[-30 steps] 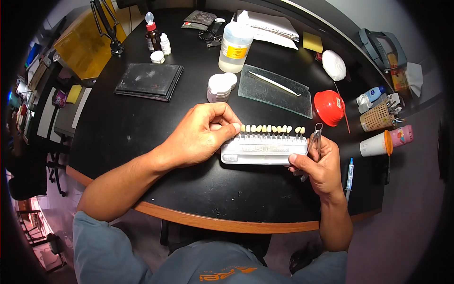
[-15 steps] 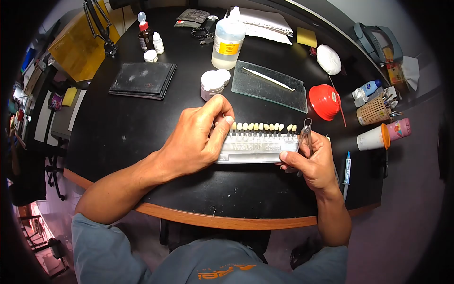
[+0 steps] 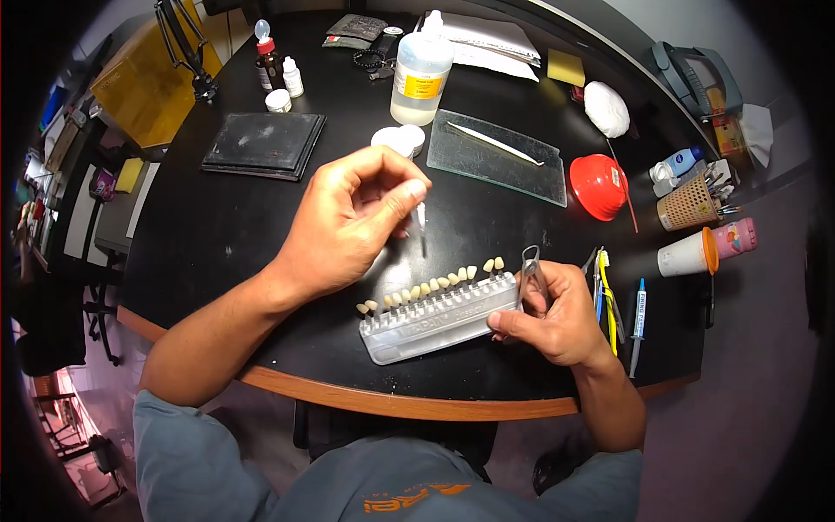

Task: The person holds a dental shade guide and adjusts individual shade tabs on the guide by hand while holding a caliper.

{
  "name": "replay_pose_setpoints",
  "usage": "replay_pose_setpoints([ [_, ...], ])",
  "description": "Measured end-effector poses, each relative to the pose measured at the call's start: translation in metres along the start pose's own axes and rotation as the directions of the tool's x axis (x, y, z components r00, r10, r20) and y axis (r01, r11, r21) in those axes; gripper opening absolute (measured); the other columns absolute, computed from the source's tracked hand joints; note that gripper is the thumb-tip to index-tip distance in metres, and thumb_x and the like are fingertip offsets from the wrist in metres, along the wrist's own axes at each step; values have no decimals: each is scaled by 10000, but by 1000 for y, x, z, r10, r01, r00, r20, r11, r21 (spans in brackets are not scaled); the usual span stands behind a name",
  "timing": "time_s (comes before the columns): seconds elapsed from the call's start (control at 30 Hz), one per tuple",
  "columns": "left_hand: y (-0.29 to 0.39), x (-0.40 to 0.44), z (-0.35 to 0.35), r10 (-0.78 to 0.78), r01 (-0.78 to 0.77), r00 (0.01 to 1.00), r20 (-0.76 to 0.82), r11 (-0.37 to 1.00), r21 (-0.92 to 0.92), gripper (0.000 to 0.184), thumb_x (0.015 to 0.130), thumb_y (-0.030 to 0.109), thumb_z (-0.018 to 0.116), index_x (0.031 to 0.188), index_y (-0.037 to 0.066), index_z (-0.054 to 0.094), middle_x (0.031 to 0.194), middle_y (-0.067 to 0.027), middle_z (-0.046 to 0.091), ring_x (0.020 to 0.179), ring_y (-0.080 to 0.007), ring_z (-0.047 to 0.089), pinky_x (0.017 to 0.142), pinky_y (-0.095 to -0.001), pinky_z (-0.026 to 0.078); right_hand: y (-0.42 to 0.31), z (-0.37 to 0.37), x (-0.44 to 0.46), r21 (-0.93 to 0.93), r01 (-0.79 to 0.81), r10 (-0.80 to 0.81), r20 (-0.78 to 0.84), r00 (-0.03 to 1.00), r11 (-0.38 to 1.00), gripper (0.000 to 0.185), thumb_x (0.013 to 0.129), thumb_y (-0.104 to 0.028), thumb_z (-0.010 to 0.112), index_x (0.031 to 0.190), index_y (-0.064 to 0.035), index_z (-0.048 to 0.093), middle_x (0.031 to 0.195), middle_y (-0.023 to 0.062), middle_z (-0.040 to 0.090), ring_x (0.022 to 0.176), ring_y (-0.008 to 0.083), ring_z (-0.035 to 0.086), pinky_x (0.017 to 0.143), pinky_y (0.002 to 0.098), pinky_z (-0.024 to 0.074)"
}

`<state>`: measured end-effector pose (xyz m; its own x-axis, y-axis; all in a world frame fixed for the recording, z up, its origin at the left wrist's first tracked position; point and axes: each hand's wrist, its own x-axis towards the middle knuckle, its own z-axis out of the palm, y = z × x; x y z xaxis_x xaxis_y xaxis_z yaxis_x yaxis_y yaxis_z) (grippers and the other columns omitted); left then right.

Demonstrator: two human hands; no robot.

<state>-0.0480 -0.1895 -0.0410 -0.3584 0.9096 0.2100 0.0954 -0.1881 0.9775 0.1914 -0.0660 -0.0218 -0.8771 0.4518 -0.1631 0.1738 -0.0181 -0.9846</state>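
Note:
In my right hand (image 3: 557, 322) is the right end of a silver tooth shade guide (image 3: 435, 324), thumb on its front face. Tooth-coloured tabs (image 3: 426, 288) stand in a row along its top, with gaps between some of them. Against the same hand's fingers rests a metal instrument with a looped end (image 3: 531, 265); its lower part is hidden. My left hand (image 3: 348, 217), raised above the guide's left half, pinches a single shade tab (image 3: 423, 228) between thumb and fingers. The tab's stem points down, and the fingers hide its upper end.
Behind the hands lie a glass slab (image 3: 496, 178) with a white instrument (image 3: 496, 143), white-lidded jars (image 3: 409, 139) and a large bottle (image 3: 421, 74). A red bowl (image 3: 597, 187), cups and a brush basket (image 3: 685, 204) stand right. Toothbrush (image 3: 606, 296) and syringe (image 3: 639, 317) lie beside my right hand.
My left hand has lifted up and away from the shade guide with a tab. The guide has tilted and moved down towards me, its left end lower, in my right hand.

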Motion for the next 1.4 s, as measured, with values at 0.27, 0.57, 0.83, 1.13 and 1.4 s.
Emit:
replay_pose_setpoints([
  [0.27,0,-8,11,-143,164,981,130,971,-174,157,963,89,689,1038,-48,690,914,-73,695,809,-105,676,749,-249,568,0,7,1,-16,-19,20,30,999,1000,453,831,22,760,654,-116,366,669,2,567,677,73,650,555,214,498],
  [0.57,1,-11,14,-121,129,984,133,990,-50,141,944,75,708,1016,-46,706,870,-73,718,798,-93,676,733,-240,558,2,7,0,-40,-4,5,29,1000,999,442,826,9,767,653,-110,378,652,-8,560,671,72,653,547,201,482],
  [0.83,5,-14,16,-117,111,984,137,993,51,130,937,67,714,1009,-41,719,880,-77,733,815,-90,684,731,-232,549,7,8,-1,-110,44,-44,6,999,993,256,805,-35,789,713,-49,551,611,-81,447,597,6,514,518,193,373],
  [1.13,-1,-15,19,-95,75,977,193,991,109,112,885,61,755,959,-22,769,869,-127,754,802,-132,694,731,-283,531,6,13,-5,-193,84,-81,25,996,978,139,789,-79,799,855,-26,689,584,-103,328,561,4,321,510,226,255],
  [1.4,1,-15,17,-72,56,946,315,997,60,167,886,59,738,1031,-20,766,911,-144,754,818,-153,698,751,-296,535,10,12,-5,-197,100,-96,32,995,975,145,786,-79,801,796,-38,662,582,-103,331,561,9,314,507,230,245],
])
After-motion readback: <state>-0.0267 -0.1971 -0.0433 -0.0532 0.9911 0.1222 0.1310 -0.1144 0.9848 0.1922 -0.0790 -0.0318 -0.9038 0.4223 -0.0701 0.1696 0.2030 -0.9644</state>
